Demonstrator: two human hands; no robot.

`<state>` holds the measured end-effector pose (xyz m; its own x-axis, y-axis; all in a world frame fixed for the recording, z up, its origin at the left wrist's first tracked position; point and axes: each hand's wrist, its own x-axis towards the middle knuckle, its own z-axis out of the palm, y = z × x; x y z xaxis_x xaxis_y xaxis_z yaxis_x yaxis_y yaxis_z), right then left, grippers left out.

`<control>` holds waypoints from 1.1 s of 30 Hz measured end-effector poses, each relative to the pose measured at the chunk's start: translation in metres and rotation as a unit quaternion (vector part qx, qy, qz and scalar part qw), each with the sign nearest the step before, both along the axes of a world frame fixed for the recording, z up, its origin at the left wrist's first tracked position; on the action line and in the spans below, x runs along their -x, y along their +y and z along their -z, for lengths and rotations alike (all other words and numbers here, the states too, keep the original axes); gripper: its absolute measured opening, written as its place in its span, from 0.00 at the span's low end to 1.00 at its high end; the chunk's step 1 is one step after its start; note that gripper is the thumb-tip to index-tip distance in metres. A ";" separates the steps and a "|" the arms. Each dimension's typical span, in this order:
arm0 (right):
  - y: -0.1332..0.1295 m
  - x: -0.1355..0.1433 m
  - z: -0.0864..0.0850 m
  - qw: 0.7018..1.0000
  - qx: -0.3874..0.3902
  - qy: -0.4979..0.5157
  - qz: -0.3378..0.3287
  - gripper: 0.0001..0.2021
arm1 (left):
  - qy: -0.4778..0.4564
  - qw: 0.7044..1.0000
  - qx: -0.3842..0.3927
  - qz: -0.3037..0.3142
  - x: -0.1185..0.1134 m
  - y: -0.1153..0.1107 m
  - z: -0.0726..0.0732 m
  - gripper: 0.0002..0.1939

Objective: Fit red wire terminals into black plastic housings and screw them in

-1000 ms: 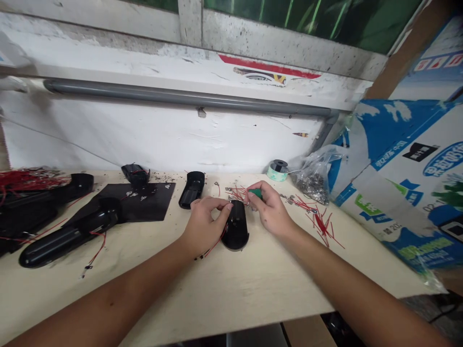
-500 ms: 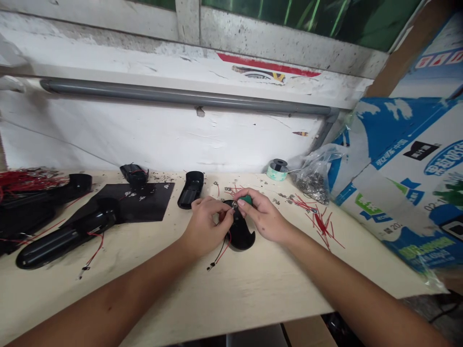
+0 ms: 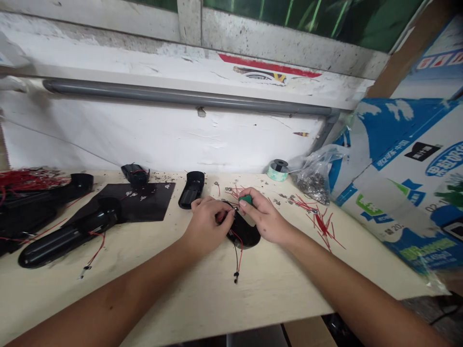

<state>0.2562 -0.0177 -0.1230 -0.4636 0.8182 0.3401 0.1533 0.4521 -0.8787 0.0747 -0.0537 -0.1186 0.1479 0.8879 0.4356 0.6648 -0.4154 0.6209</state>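
My left hand [image 3: 208,224] grips a small black plastic shell [image 3: 246,233] that lies on the wooden bench [image 3: 253,294]. A red and a black wire [image 3: 237,255] trail from the shell toward me. My right hand [image 3: 265,218] holds a small green-handled tool [image 3: 247,199] and presses its fingertips to the shell's top end, where a tiny metal part sits. The two hands touch over the shell.
Loose red wires [image 3: 320,222] lie to the right, with a bag of metal parts [image 3: 314,180] and a tape roll [image 3: 277,169] behind. Another black shell [image 3: 191,189], a black mat [image 3: 139,201] and long black housings [image 3: 68,233] lie left. A printed carton [image 3: 408,168] stands right.
The black shell has turned so its rounded end points right, and its wires now trail toward me. My right hand has come in from the wire pile to meet the left.
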 end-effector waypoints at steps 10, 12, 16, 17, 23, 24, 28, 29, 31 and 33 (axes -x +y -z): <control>-0.002 0.004 -0.006 0.999 -0.009 -0.036 -0.002 0.14 | 0.002 1.000 -0.016 0.020 0.000 0.001 0.003 0.11; -0.001 0.005 -0.006 0.999 0.003 -0.036 -0.006 0.15 | 0.001 1.000 -0.020 0.012 0.001 0.001 0.003 0.11; -0.001 0.004 -0.006 0.999 0.033 -0.025 -0.016 0.17 | 0.005 1.000 -0.019 0.005 0.001 0.001 0.002 0.11; -0.001 0.004 -0.006 0.999 0.038 -0.024 -0.017 0.16 | 0.007 1.000 -0.015 0.006 0.001 0.001 0.002 0.12; -0.001 0.003 -0.004 0.999 0.042 -0.027 -0.004 0.15 | 0.000 1.000 0.003 -0.001 0.001 0.002 0.002 0.12; -0.001 0.003 -0.004 0.999 0.039 -0.026 0.002 0.15 | -0.002 1.000 0.006 -0.001 0.001 0.002 0.002 0.12; -0.001 0.004 -0.004 0.999 0.036 -0.023 -0.006 0.14 | 0.006 1.000 -0.002 0.005 0.001 0.002 0.003 0.12; -0.001 0.004 -0.005 0.999 0.037 -0.023 -0.005 0.14 | 0.009 1.000 -0.006 0.007 0.001 0.001 0.003 0.12; -0.001 0.005 -0.005 0.999 0.038 -0.021 -0.002 0.14 | 0.010 1.000 -0.011 0.009 0.001 0.001 0.003 0.12; -0.001 0.005 -0.007 0.999 0.034 -0.022 -0.003 0.13 | 0.011 1.000 -0.010 0.010 0.000 0.001 0.003 0.12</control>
